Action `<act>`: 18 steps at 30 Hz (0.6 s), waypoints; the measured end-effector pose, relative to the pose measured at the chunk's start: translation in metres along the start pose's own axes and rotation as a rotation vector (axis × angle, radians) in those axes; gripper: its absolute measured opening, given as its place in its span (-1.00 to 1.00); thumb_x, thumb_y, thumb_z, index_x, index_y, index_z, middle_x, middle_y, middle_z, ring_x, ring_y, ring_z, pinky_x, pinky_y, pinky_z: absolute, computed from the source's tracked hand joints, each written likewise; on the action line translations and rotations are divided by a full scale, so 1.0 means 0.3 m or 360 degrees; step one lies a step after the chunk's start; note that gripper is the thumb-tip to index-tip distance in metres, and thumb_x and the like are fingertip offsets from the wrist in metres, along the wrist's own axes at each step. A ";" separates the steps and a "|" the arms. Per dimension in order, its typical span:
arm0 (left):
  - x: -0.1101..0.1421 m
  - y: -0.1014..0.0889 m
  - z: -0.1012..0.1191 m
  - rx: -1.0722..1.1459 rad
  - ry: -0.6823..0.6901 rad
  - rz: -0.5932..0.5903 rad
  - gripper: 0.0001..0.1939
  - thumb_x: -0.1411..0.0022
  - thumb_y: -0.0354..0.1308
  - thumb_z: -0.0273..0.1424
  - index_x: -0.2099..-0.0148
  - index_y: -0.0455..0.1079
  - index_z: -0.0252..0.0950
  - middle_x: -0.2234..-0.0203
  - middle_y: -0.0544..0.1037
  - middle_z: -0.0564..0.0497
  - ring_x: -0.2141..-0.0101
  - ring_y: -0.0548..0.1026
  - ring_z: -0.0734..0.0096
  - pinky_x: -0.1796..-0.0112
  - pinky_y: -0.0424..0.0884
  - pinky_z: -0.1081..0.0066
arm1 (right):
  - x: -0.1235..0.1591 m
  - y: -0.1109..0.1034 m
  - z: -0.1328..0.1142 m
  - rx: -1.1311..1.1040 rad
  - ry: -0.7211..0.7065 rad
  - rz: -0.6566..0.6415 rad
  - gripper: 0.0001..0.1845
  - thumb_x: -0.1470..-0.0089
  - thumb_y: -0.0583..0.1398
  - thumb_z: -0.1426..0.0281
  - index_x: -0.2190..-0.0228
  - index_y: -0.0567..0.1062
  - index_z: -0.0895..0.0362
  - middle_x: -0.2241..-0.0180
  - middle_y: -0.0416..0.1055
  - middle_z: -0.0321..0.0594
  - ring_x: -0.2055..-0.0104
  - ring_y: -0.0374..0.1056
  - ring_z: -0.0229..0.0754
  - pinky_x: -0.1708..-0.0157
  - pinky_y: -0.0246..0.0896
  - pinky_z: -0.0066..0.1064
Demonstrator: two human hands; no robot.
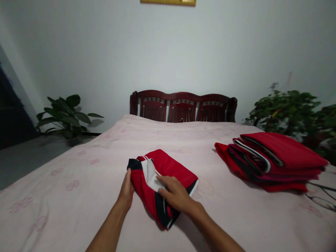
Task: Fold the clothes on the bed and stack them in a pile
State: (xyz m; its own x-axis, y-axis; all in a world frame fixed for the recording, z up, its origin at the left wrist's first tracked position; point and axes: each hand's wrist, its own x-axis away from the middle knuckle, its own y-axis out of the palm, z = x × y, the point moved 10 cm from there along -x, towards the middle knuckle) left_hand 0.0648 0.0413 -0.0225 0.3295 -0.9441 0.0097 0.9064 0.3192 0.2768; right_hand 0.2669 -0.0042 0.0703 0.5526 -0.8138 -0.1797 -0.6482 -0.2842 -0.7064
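Your left hand (pixel 127 189): edge-on, gripping | your right hand (pixel 174 192): back up, fingers (pixel 165 180) pointing left | your bare forearms (pixel 109 224): converging forward

Most fingers of the left hand (pixel 126 190) are hidden by the red, white and navy garment (pixel 170 166), whose middle is partly covered by the right hand (pixel 174 194). Both forearms (pixel 109 224) are cut off by the near edge. On the right, the layers of the folded clothes stack (pixel 286 154) are blurred and cannot be counted; the eyeglasses (pixel 321 202) are cut off by the right edge, as is the bushy plant (pixel 286 112), whose base is hidden. The lower part of the carved wooden headboard (pixel 183 105) is hidden behind the bedsheet (pixel 94 196). Only the bottom of the gilt frame (pixel 168 2) is shown.
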 end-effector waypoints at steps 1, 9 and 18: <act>0.001 -0.010 0.004 0.0201 -0.0144 -0.0026 -0.39 -0.38 -0.16 -0.02 -0.23 0.29 -0.33 -0.06 0.55 -0.18 -0.03 0.54 0.17 -0.02 0.48 0.18 | 0.011 0.057 -0.072 -0.0049 -0.0171 -0.0142 -0.47 -0.19 0.13 0.21 -0.17 0.40 0.05 -0.13 0.42 -0.15 -0.16 0.30 -0.02 -0.18 0.12 -0.18; 0.096 -0.135 0.113 0.0088 -0.0637 -0.0174 -0.45 -0.15 0.28 -0.14 -0.12 0.39 -0.31 0.31 0.66 -0.10 0.30 0.63 0.13 0.25 0.55 0.23 | 0.016 0.042 -0.009 0.0623 -0.0009 0.0172 -0.23 -0.01 0.25 0.28 -0.26 0.24 0.02 -0.32 0.12 -0.03 -0.36 -0.07 0.20 -0.29 -0.26 0.14; 0.159 -0.090 0.030 -0.0348 -0.0406 -0.0228 -0.33 0.23 0.45 -0.45 -0.02 0.40 -0.35 0.38 0.65 -0.04 0.32 0.62 0.11 0.27 0.53 0.28 | -0.094 -0.016 0.182 0.0374 0.0401 0.0195 -0.26 0.29 0.33 0.42 -0.04 0.48 0.13 0.01 0.47 0.07 -0.02 0.35 0.20 -0.01 0.16 -0.08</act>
State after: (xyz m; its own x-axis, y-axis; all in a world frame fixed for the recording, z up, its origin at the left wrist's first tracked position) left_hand 0.0537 -0.0130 -0.0210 0.1434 -0.9619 0.2329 0.9827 0.1661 0.0813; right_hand 0.2832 0.0478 0.0413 0.3130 -0.9422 -0.1195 -0.5477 -0.0762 -0.8332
